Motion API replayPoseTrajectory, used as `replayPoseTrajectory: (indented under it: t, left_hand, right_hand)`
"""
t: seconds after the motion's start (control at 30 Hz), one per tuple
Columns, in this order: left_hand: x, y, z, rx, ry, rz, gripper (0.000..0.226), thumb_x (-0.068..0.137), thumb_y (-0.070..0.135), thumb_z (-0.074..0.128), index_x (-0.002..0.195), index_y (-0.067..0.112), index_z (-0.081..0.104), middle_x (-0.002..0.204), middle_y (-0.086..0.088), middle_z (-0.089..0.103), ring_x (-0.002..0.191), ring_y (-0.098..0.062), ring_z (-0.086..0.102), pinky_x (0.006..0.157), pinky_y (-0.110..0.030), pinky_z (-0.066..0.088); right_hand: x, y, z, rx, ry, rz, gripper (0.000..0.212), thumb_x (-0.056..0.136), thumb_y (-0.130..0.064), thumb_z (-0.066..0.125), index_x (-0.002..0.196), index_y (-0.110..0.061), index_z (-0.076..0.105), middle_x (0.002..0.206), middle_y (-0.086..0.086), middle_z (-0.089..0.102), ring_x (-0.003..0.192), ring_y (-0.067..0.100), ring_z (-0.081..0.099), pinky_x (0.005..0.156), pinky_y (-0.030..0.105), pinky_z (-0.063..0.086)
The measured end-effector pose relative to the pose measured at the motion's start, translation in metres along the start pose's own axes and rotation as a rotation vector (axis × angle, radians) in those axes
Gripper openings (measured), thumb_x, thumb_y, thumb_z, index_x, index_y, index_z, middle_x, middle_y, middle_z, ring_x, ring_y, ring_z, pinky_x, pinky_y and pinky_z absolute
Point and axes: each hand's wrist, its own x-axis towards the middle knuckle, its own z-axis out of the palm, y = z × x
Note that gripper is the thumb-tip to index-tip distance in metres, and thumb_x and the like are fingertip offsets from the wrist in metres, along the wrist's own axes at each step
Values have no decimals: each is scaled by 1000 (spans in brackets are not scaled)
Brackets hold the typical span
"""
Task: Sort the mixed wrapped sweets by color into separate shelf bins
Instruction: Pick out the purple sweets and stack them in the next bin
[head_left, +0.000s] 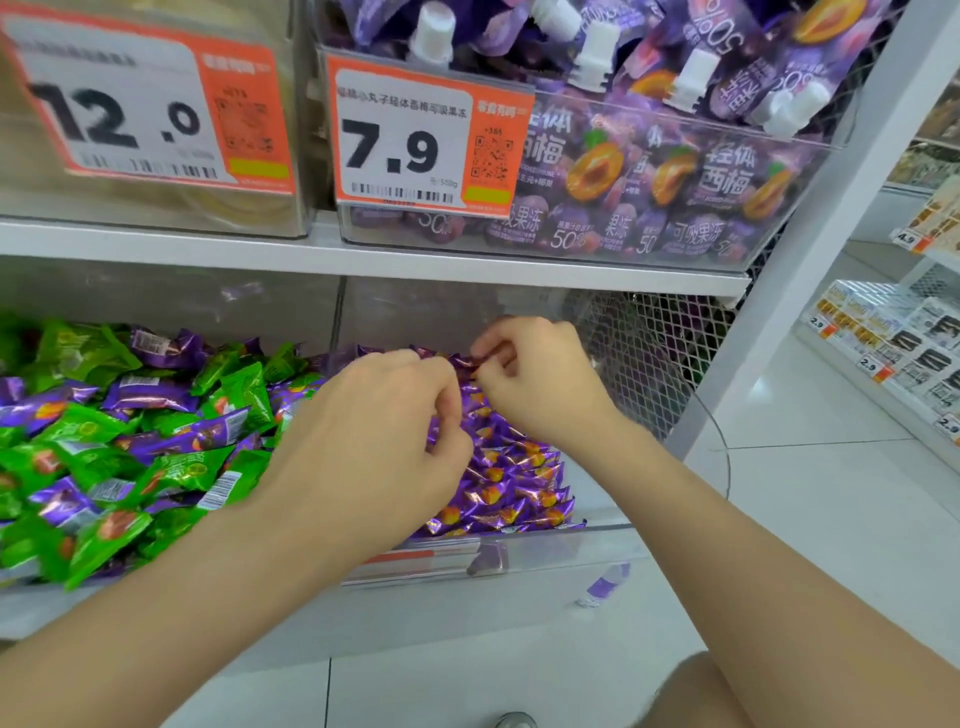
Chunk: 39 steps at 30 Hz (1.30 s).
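Fingers (496, 347) of right hand (540, 384) pinch a purple foil-wrapped sweet (464, 360); clear purple-sweets bin (545, 558) lies directly beneath. Left hand (384, 441) curls alongside, possibly pinching too.

above: shelf board (363, 257) low over bins (571, 545) | right: mesh panel (649, 353) blocks | front: open

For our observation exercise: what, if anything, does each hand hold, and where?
Right hand pinches a purple sweet by its wrapper end. Left hand: fingers curled, contents cannot be told.
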Motion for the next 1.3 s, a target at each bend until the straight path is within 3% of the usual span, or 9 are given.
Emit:
replayPoseTrajectory:
  t: [0.13, 0.23, 0.37, 0.5, 0.7, 0.87, 1.03, 1.1, 1.3]
  left_hand:
    - [-17, -28, -39, -23, -32, -310, 19, 76, 48, 46, 75, 31, 56, 61, 4, 60, 68, -13, 59, 62, -35, 50]
    - [-22, -68, -66, 97, -185, -491, 18, 89, 40, 48, 84, 28, 60, 76, 2, 67, 71, -19, 62, 62, -34, 46]
    - [-36, -123, -91, 422, -264, -708, 32, 99, 45, 49, 119, 21, 55, 124, -13, 50, 124, -39, 47, 101, -47, 44]
    - [-55, -157, -119, 546, -355, -844, 44, 98, 44, 50, 132, 16, 44, 133, -16, 37, 134, -46, 33, 105, -53, 38]
    - [-68, -194, -132, 369, -563, -777, 28, 98, 11, 45, 126, 7, 46, 141, -24, 49, 123, -38, 55, 98, -38, 48]
    - [-66, -215, -134, 232, -515, -731, 43, 91, 5, 46, 134, 6, 46, 126, -18, 60, 101, -32, 67, 78, -43, 57]
    - [-55, -240, -133, 199, -290, -683, 34, 93, 16, 58, 122, 2, 67, 122, -19, 69, 117, -38, 61, 97, -37, 52]
    - [-47, -250, -127, 176, -212, -625, 25, 95, 19, 61, 106, -3, 70, 107, -19, 70, 108, -37, 62, 85, -31, 47]
    - [-33, -255, -107, 200, -453, -674, 36, 100, 43, 64, 99, 9, 50, 96, -7, 56, 96, -30, 57, 80, -35, 41]
  right_hand:
    - [-27, -82, 0, 101, -86, -181, 20, 79, -19, 56, 84, -27, 73, 74, -9, 71, 74, 16, 66, 79, 36, 58]
    - [-33, -125, 6, 115, -132, -296, 19, 78, -18, 55, 86, -24, 71, 77, -7, 68, 74, 19, 64, 76, 38, 57]
    - [-27, -166, 31, 57, -214, -461, 19, 84, -17, 56, 95, -23, 70, 89, -2, 64, 86, 25, 63, 79, 43, 54]
    - [-11, -188, 61, -55, -376, -481, 37, 86, -8, 57, 121, -18, 64, 109, 5, 66, 105, 30, 62, 86, 43, 54]
    - [12, -197, 94, -305, -640, -473, 51, 85, -2, 61, 134, -15, 56, 116, 14, 62, 113, 38, 61, 87, 53, 57]
    - [20, -205, 109, -279, -555, -443, 41, 92, -8, 61, 131, -21, 60, 111, 14, 62, 107, 38, 60, 90, 51, 56]
    - [19, -223, 113, 81, -389, -297, 54, 87, -11, 56, 140, -22, 58, 126, 11, 68, 125, 31, 57, 104, 44, 51]
    - [18, -225, 116, 108, -360, -235, 50, 87, -9, 55, 136, -18, 62, 126, 9, 67, 125, 30, 56, 102, 40, 51]
    - [20, -229, 118, 242, -407, -109, 39, 91, -9, 55, 127, -21, 63, 117, 3, 64, 102, 23, 61, 81, 31, 52]
